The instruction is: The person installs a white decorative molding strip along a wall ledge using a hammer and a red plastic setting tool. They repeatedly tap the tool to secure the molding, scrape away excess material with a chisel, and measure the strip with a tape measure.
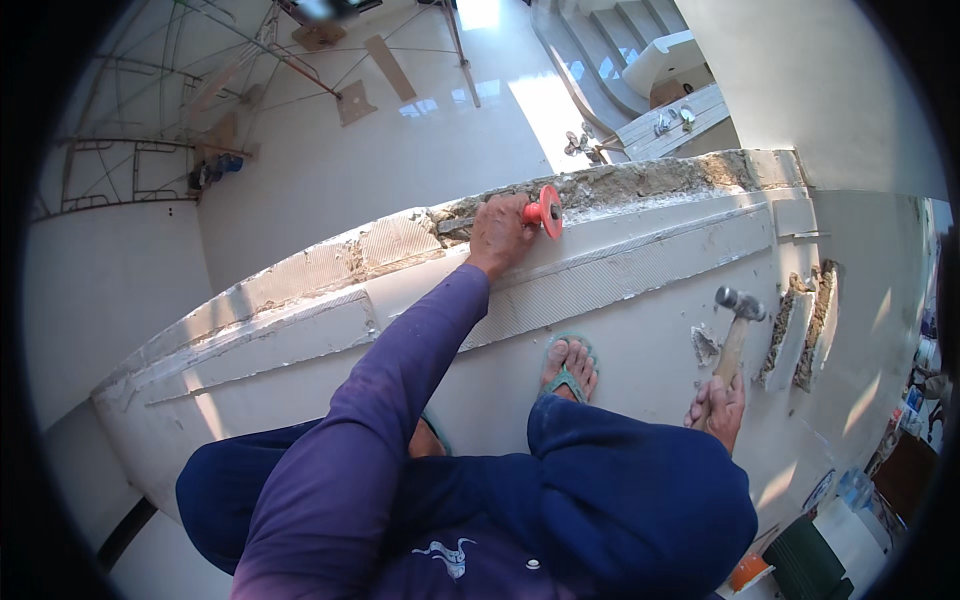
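My left hand (498, 233) grips a chisel with a red hand guard (545, 210), held along the rough mortar on top of a low ledge wall (640, 185). The steel tip (450, 224) points left, against the broken mortar. My right hand (718, 408) holds a wooden-handled hammer (738, 322) low at my right side, its metal head up and away from the chisel. I squat facing the ledge, with a foot in a green sandal (568, 365) on the white floor.
Two broken tile pieces with mortar backing (800, 330) lie right of the hammer, plus a small chunk (704, 345). Below the ledge are a glossy floor, scaffold frames (150, 170), boards and stairs (600, 50). Containers and clutter (850, 500) sit at lower right.
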Tool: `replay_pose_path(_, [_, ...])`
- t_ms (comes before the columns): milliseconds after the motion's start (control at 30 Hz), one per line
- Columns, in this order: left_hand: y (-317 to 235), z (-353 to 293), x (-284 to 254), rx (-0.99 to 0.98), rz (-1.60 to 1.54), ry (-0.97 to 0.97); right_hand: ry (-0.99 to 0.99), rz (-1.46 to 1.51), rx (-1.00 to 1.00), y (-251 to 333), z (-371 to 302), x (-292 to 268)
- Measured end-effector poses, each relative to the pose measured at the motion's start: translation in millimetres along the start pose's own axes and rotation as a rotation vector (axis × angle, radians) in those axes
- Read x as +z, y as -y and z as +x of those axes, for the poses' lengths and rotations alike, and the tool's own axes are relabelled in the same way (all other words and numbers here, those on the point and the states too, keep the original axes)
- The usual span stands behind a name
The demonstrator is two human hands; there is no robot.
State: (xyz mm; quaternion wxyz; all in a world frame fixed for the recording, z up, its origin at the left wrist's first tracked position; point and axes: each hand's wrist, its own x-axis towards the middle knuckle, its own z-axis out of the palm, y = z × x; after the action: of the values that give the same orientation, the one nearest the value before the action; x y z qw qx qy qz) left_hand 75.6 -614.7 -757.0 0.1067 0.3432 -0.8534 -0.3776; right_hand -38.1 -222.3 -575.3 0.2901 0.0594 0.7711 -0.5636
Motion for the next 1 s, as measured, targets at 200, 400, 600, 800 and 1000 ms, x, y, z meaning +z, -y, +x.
replay_pose_path(200, [1.9, 8.7, 10.5, -0.040, -0.104, -0.032, 0.213, 0.337, -0.202, 55.6, 50.2, 119.1])
replay_pose_path(400, [-1.6, 10.3, 11.0, -0.052, -0.028, -0.059, 0.536, -0.089, 0.110, 14.3, 65.4, 192.1])
replay_pose_path(600, [-4.9, 8.5, 3.7, -0.043, 0.049, -0.097, 0.110, 0.280, -0.265, 79.8, 84.7, 149.3])
replay_pose_path(800, [-3.8, 12.9, 10.9, -0.057, 0.044, -0.091, 0.018, 0.244, -0.254, 24.4, 76.6, 187.2])
replay_pose_path(1000, [-7.2, 11.7, 7.7, -0.082, 0.077, -0.095, 0.424, -0.108, 0.046, 20.4, 79.2, 169.3])
